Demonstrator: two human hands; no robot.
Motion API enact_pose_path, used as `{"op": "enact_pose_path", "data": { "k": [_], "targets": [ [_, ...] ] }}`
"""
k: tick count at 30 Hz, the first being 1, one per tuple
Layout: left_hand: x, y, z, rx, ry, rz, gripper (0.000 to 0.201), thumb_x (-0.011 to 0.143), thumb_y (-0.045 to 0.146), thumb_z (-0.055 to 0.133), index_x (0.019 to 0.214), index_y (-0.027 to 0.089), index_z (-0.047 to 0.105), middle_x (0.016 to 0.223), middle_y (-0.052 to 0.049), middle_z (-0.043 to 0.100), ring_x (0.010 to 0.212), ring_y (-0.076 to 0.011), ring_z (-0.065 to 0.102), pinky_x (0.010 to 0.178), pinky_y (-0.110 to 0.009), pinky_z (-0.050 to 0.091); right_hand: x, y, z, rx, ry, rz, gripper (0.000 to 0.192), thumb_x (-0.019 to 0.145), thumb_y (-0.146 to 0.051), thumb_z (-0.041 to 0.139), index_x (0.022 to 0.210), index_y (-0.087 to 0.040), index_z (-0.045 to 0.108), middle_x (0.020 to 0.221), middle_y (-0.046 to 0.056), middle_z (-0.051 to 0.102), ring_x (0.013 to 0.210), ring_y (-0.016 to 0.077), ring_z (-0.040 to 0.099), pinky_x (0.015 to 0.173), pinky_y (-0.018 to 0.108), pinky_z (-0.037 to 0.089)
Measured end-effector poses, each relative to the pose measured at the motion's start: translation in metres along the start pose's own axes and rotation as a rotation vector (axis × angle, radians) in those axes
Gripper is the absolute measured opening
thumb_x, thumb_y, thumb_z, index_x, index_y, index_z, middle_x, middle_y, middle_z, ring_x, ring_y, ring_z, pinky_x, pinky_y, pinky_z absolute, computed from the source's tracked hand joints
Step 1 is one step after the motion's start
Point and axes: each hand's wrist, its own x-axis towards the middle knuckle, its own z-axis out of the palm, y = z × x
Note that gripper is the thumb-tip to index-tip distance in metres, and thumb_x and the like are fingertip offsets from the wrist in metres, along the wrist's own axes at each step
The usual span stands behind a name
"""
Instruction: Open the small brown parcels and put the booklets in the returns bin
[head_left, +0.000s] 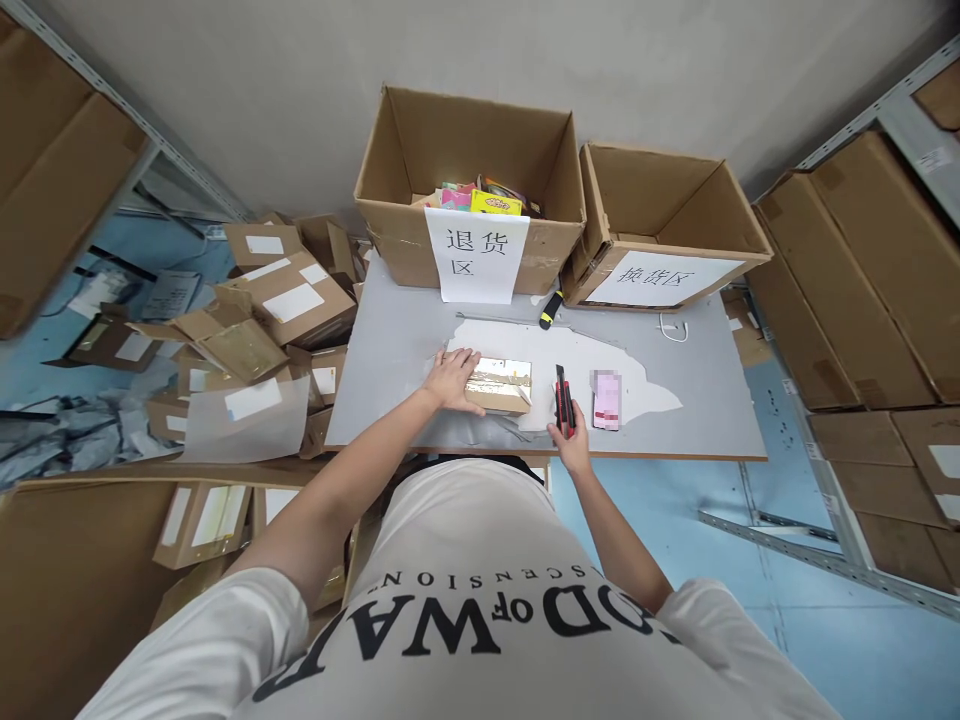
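Note:
A small cardboard box (496, 400) with shiny tape across its top lies near the front of the grey table. My left hand (452, 381) rests on the box's left end, thumb along the near side and fingers over the far corner. To the right of the box, my right hand (571, 436) is closed around a red and black box cutter (564, 400), which points away from me. Just right of the cutter lies a phone (607, 401) with a pink screen. A torn white sheet (637, 385) is spread beneath these things.
Two large open cartons stand at the table's back: the left carton (390, 240) holds colourful packs, the right carton (667, 215) bears a paper sign. A black and yellow tool (551, 310) lies before them. Cardboard boxes (300, 295) are heaped left; shelved cartons (847, 290) stand right.

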Motion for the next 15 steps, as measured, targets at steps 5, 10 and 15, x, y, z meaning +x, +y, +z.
{"op": "enact_pose_path", "data": {
  "k": [5, 10, 15],
  "targets": [
    [-0.001, -0.030, -0.009, -0.387, 0.132, -0.268, 0.106, 0.071, 0.079, 0.042, 0.148, 0.009, 0.022, 0.154, -0.018, 0.022, 0.142, -0.0328, 0.018, 0.115, -0.042, 0.013, 0.015, -0.002, 0.041, 0.131, 0.111, 0.002, 0.099, 0.066, -0.046, 0.071, 0.146, -0.021, 0.019, 0.124, 0.012, 0.055, 0.092, 0.0178, 0.060, 0.075, 0.030, 0.050],
    [-0.017, -0.056, -0.005, -1.155, 0.056, -0.657, 0.091, 0.079, 0.079, 0.012, 0.150, 0.022, 0.017, 0.155, -0.012, 0.020, 0.139, -0.0303, 0.029, 0.104, -0.044, 0.036, 0.037, -0.010, 0.058, 0.352, 0.144, 0.093, 0.056, 0.072, -0.048, 0.062, 0.120, -0.023, 0.047, 0.100, 0.004, 0.064, 0.068, 0.0108, 0.059, 0.058, 0.023, 0.048],
    [-0.025, -0.061, -0.001, -1.464, -0.050, -0.606, 0.083, 0.079, 0.079, 0.014, 0.148, 0.034, 0.019, 0.159, -0.004, 0.005, 0.138, -0.0343, 0.028, 0.093, -0.048, 0.045, 0.046, -0.024, 0.053, 0.524, 0.045, 0.245, 0.042, 0.070, -0.046, 0.067, 0.102, -0.026, 0.050, 0.099, 0.002, 0.067, 0.072, 0.0123, 0.062, 0.050, 0.020, 0.047]
  ]
}}
